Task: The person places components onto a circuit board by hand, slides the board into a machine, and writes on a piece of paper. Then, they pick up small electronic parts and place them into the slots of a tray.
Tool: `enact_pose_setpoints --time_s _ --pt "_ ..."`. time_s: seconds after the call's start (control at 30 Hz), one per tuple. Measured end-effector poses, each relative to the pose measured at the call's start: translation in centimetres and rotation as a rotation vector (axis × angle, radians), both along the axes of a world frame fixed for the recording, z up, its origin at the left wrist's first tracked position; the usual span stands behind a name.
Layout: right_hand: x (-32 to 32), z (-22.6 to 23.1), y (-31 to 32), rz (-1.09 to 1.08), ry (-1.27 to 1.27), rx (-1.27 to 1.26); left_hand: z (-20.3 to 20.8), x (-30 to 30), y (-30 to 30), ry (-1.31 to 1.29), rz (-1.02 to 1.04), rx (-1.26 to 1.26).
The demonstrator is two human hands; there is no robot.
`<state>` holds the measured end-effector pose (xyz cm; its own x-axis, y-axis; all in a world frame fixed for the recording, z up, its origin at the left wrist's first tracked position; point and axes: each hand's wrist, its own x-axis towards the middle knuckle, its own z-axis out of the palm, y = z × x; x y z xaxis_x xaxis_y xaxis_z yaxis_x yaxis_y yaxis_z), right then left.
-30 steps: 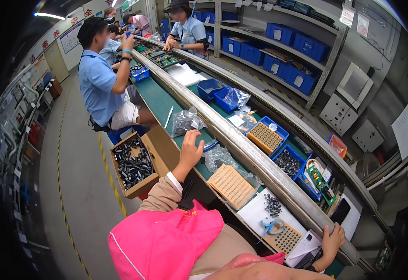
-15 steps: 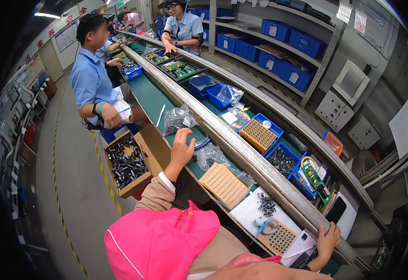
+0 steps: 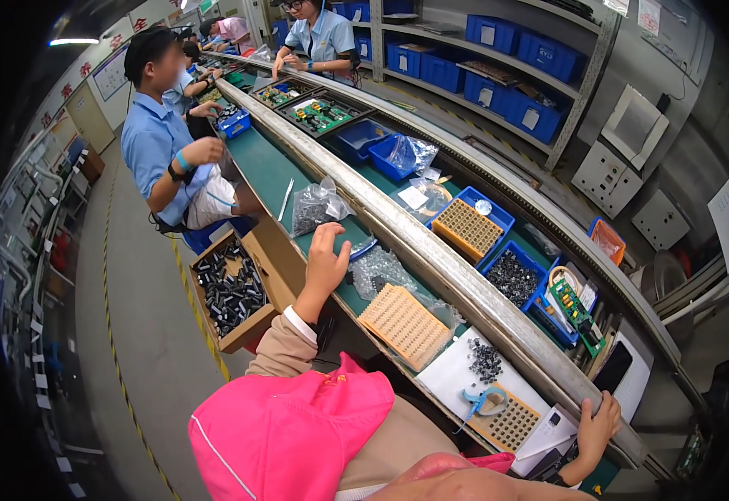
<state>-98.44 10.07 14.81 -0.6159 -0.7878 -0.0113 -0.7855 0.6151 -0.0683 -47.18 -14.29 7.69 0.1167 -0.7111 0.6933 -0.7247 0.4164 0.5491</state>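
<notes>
My left hand is raised over the bench's near edge, open, its fingers loosely bent and nothing visible in them. It is nearest a clear bag of dark parts and some crumpled bubble wrap. At the lower right my right hand rests on the long metal rail, thumb and fingers apart. Between my hands lie a tan perforated block, loose small black parts on white paper, and a second holed block with a light-blue strap on it.
Beyond the rail stand a blue bin of black parts, a holed block in another bin, and a green circuit board. A cardboard box of black cylindrical parts is left of the bench. Co-workers sit or stand farther along.
My hands keep nearly the same places while the view shifts slightly. The near co-worker at left has raised a forearm. The co-worker across the bench has moved their hands.
</notes>
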Motion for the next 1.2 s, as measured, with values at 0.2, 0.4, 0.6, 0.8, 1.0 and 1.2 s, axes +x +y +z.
enact_pose_setpoints --time_s 0.2,0.4,0.6,0.8,1.0,1.2 --pt "-0.4 -0.3 0.0 0.003 -0.004 -0.028 0.1 -0.1 0.0 -0.010 -0.004 0.004" --pt "-0.1 -0.3 -0.2 -0.003 -0.008 -0.011 0.0 0.1 -0.3 -0.035 -0.006 0.014" --pt "-0.1 -0.3 0.0 0.000 0.001 -0.019 1.6 0.3 -1.2 -0.147 -0.019 0.036" --pt "-0.3 -0.3 0.1 0.012 0.006 -0.025 4.3 4.2 -11.4 -0.461 -0.029 0.264" --pt "-0.5 -0.7 0.3 0.027 -0.001 -0.055 2.6 4.1 -18.0 -0.641 -0.025 0.289" --pt "-0.3 -0.4 0.2 0.035 -0.019 -0.053 2.6 -0.3 -15.0 -0.638 -0.300 0.259"
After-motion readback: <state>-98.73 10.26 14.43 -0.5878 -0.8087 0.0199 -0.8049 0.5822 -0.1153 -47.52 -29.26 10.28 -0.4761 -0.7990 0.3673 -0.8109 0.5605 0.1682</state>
